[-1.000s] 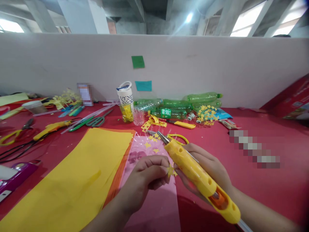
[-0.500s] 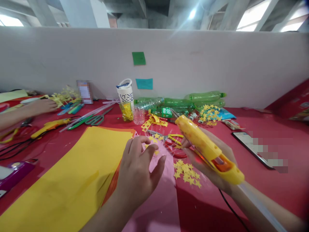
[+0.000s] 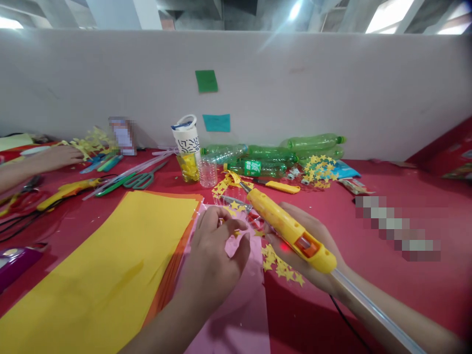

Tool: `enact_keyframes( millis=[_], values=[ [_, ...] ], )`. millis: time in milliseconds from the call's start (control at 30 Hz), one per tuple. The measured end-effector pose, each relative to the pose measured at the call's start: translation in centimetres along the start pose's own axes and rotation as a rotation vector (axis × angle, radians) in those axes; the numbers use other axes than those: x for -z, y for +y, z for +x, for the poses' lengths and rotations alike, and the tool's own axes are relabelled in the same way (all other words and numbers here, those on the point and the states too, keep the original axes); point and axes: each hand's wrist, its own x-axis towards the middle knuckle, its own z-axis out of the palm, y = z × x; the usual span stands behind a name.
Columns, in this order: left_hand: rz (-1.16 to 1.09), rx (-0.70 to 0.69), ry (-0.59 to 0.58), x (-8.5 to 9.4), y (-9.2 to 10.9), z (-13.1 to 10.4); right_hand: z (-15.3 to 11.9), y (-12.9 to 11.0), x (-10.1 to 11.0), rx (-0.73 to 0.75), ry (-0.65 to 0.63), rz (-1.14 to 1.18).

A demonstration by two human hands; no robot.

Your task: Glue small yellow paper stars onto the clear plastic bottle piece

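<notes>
My right hand (image 3: 308,236) grips a yellow hot glue gun (image 3: 283,223), its metal nozzle pointing up and left. A clear glue stick (image 3: 376,309) sticks out of its back, and a red light glows near my fingers. My left hand (image 3: 217,250) hovers over pink paper (image 3: 236,314), fingers curved and apart, with nothing clearly between them. Small yellow stars (image 3: 236,206) lie just past its fingertips, among shiny clear strands or plastic. More yellow paper stars (image 3: 282,265) are heaped below the glue gun. Scissors (image 3: 236,200) lie partly hidden behind the nozzle.
Yellow paper sheets (image 3: 99,260) cover the left front. Green bottles (image 3: 273,153), a white cup (image 3: 187,142) and a yellow cutter (image 3: 282,187) lie toward the partition. Grey-green scissors (image 3: 142,179) and another glue gun (image 3: 68,191) are left, near another person's hand (image 3: 61,156). A black cord trails right.
My right hand has brought the glue gun left, its nozzle now closer to my left hand. The left thumb and fingers have drawn slightly nearer each other. The yellow cutter has come into sight.
</notes>
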Motion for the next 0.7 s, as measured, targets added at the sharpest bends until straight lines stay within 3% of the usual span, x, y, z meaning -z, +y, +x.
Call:
enact_keyframes(
  millis=[400,700],
  values=[
    [-0.098,-0.059,0.073,-1.3,-0.8,-0.4,-0.4,0.9,-1.7,-0.197,0.020,0.114],
    [-0.143,-0.071,0.083,-1.2,-0.6,-0.4,-0.4,1.5,-2.2,-0.202,0.040,0.073]
  ],
)
